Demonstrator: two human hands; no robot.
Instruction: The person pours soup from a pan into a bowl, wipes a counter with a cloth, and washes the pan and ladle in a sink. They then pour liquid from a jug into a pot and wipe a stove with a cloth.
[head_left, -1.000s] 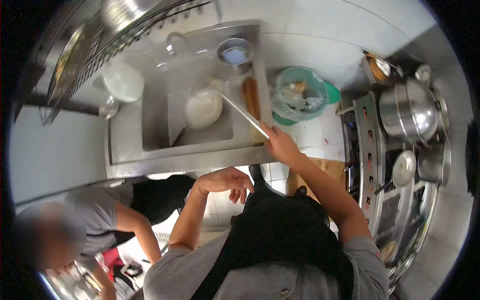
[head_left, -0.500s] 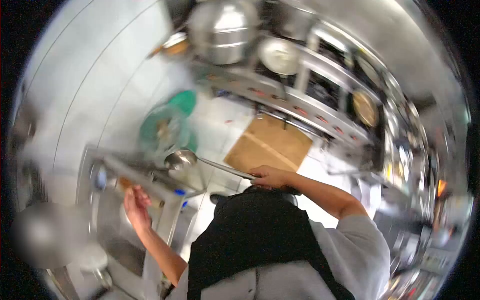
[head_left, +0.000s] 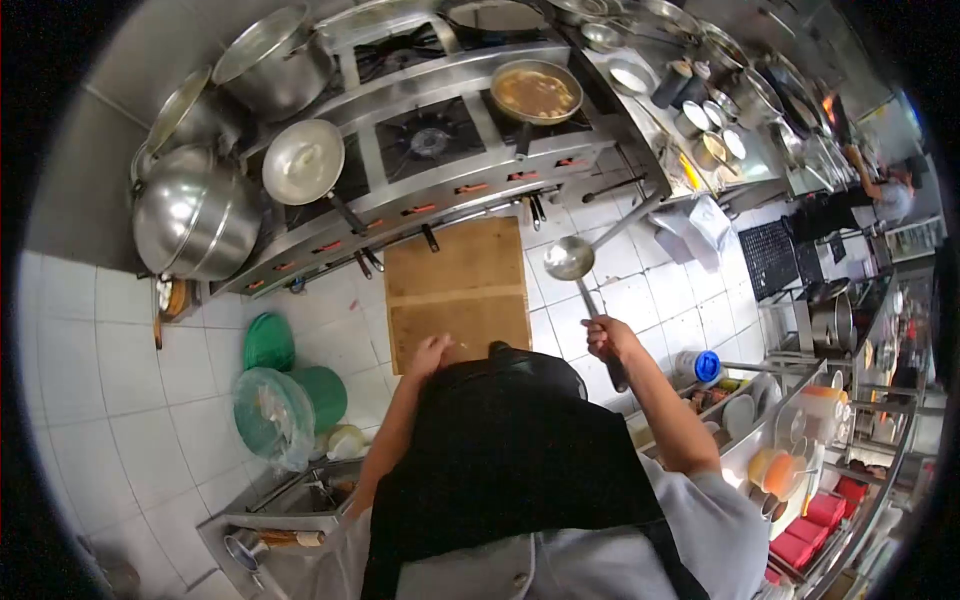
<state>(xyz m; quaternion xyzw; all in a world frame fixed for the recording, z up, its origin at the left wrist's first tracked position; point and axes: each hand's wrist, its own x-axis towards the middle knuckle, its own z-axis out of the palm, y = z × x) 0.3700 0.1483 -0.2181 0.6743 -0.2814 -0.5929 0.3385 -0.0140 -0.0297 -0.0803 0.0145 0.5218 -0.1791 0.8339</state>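
Note:
My right hand [head_left: 609, 339] is wrapped around the long handle of a metal ladle [head_left: 570, 259]. The ladle's round bowl points away from me, over the white tiled floor, and its dark handle end sticks out below my fist. My left hand [head_left: 431, 355] hangs in front of my black apron, above a brown cardboard sheet [head_left: 457, 265] on the floor. Its fingers are loosely curled and apart, with nothing visible in them. On the stove [head_left: 440, 185] ahead stand a light-coloured pan [head_left: 304, 162] and a pan of brown sauce [head_left: 536, 92].
Large metal pots [head_left: 197, 215] stand at the stove's left end. A green bin [head_left: 318, 395] with a plastic bag is on my left. To the right are a counter [head_left: 655, 130] with bowls and bottles, and shelves with red containers [head_left: 806, 525]. Another person [head_left: 885, 195] works at the far right.
My view has swung from the sink side to face the stove. The ladle, still in my right hand, now points forward instead of left. My left hand has come from over the sink to my front.

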